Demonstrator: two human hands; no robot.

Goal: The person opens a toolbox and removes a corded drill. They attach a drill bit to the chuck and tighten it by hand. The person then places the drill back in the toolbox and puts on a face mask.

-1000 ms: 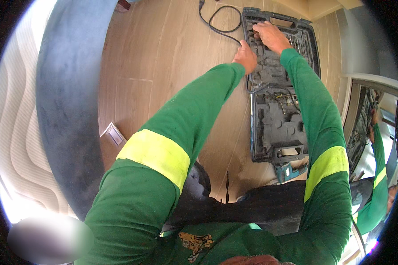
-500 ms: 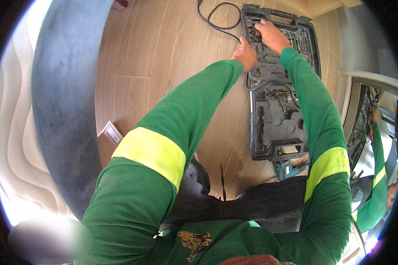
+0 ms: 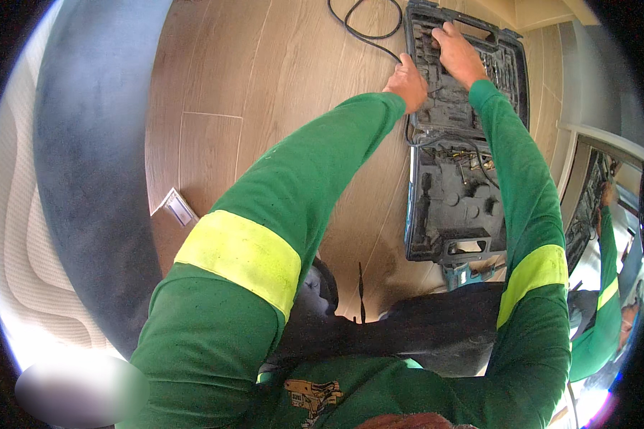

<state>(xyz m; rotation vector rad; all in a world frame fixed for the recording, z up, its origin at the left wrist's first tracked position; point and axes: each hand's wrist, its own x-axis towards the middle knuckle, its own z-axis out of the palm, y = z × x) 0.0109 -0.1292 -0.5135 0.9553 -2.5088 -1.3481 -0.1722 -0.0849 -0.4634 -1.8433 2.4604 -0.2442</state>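
Note:
A black hinged tool case (image 3: 413, 207) lies open on the floor, its moulded slots holding drill bits (image 3: 504, 71) and small metal pieces. My left hand (image 3: 409, 84) is closed around the left edge of the case's far half, thumb upward and the other fingers mostly hidden. A black power cord (image 3: 371, 39) passes by that hand and trails over the case's middle. Over the far half, my right hand (image 3: 462, 58) reaches in with its fingers bent together at the slots. Whatever lies between those fingertips is too small to make out.
A teal power tool (image 3: 461, 277) sits beside the near end of the case. One long dark drill bit (image 3: 361, 289) lies on the wood-look floor (image 3: 211, 154) near my legs. At left are a dark bed base (image 3: 96, 143) and a printed card (image 3: 179, 207). A mirror (image 3: 608, 214) stands right.
The view has shifted slightly, so the case appears a little farther right. Both hands keep nearly the same places on it.

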